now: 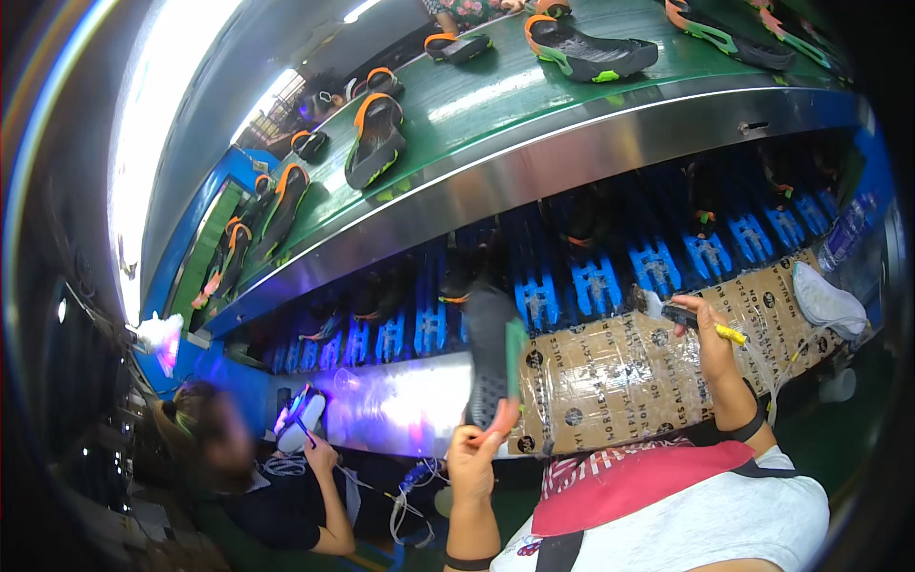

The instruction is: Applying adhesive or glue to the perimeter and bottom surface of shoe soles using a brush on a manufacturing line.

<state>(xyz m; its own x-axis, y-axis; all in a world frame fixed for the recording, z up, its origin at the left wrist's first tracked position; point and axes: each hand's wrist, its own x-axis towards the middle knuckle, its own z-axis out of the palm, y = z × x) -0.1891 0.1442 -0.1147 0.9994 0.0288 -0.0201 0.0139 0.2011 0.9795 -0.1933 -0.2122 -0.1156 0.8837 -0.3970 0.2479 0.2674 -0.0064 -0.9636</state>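
Observation:
In my left hand (472, 465) is a black shoe sole (490, 357) with an orange heel end and a green side. My fingers pinch the heel, and the toe points away, upward and blurred, toward the blue rack. My right hand (707, 322) closes around a brush (679, 315) with a dark handle, a pale tip and a yellow rear end. The brush is over the cardboard sheet (610, 381), apart from the sole. A thin clear tube hangs near its yellow end.
A green conveyor belt (477, 100) carries several soles above a metal edge. Below are blue rack supports (598, 283) with dark soles. At right are a white shoe upper (827, 300) and a clear bottle (846, 234). A co-worker's hand (322, 456) works at left.

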